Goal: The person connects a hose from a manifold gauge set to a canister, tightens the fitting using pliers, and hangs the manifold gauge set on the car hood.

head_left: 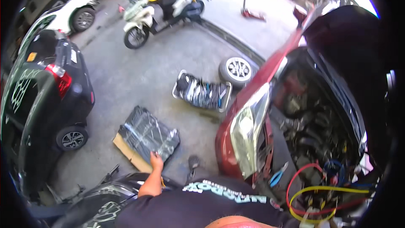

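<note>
My left hand [156, 161] is closed at the near edge of a flat, boxy package [149, 133]. Black plastic and shiny clear tape wrap the package, and a strip of brown cardboard [131, 153] shows along its left side. The package is tilted; whether it rests on the floor or hangs from the hand is hard to tell. My fingertips are partly hidden against it. No part of my right hand shows.
At right stands a red car [236, 143] with its hood up, blue-handled pliers [278, 176] and red and yellow hoses [295, 194] at its engine bay. A black-wrapped bundle on a metal frame [202, 93], a wheel [237, 71], a scooter [164, 14] and a dark car [55, 88] stand around.
</note>
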Demonstrator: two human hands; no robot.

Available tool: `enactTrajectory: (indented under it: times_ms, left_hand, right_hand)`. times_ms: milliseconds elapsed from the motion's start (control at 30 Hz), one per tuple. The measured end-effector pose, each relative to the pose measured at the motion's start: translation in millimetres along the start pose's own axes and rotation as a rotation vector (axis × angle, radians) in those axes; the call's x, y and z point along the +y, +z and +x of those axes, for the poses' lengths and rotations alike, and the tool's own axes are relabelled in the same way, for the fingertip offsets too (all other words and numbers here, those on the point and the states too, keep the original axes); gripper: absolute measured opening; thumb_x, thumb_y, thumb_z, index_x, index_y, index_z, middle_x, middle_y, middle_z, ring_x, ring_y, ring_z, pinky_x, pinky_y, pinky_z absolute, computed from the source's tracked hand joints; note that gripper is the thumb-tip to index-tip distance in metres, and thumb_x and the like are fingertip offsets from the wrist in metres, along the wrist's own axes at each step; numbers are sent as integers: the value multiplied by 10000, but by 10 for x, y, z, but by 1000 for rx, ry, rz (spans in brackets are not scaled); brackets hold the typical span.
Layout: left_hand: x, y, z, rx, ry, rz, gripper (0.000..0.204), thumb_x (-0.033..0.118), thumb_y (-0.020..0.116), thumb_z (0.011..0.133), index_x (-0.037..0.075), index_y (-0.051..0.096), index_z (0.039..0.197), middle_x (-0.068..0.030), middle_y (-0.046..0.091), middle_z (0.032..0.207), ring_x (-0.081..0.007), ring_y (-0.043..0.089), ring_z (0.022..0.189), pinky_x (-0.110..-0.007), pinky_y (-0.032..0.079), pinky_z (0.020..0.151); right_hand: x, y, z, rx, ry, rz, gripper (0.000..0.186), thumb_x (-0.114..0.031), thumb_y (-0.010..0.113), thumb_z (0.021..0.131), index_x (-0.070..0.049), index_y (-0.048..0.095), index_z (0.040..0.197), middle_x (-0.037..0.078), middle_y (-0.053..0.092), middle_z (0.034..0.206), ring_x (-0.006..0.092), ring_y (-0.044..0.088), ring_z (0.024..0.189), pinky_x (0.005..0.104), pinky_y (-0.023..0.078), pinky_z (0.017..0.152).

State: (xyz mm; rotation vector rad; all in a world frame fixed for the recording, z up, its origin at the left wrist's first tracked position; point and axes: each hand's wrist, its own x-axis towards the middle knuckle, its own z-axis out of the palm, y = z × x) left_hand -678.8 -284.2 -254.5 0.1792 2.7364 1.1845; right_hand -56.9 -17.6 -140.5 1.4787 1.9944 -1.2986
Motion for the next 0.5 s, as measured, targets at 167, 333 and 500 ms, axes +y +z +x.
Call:
enactTrajectory:
  times_ms: [167,333,500]
  left_hand:
    - [-445,-240,669,-125,-110,86,243,214,611,1058,-24,662,1066,-234,722,925,-406,695,839,-482,528,780]
    - [-364,-270,858,-359,-289,-235,232,181,556,1114,-19,673,1096,-52,642,758,-131,591,658,-335,482,616]
    - [-216,-679,634,-669,-267,28,209,204,578,1126,45,684,1211,-30,631,760,-120,566,642,-316,467,601]
  right_hand:
    - [-323,834,780,-339,-230,112,485,-258,642,1063,-50,568,1495,235,635,1467,366,593,1385,457,505,1127]
    - [-3018,-31,1096,-69,-497,191,375,-194,615,1055,-22,645,1387,213,668,1389,387,644,1298,446,494,1122]
    - [-3570,-240,1972,142,-743,-161,337,-141,652,1008,-50,677,1331,208,663,1382,369,633,1320,462,474,1160]
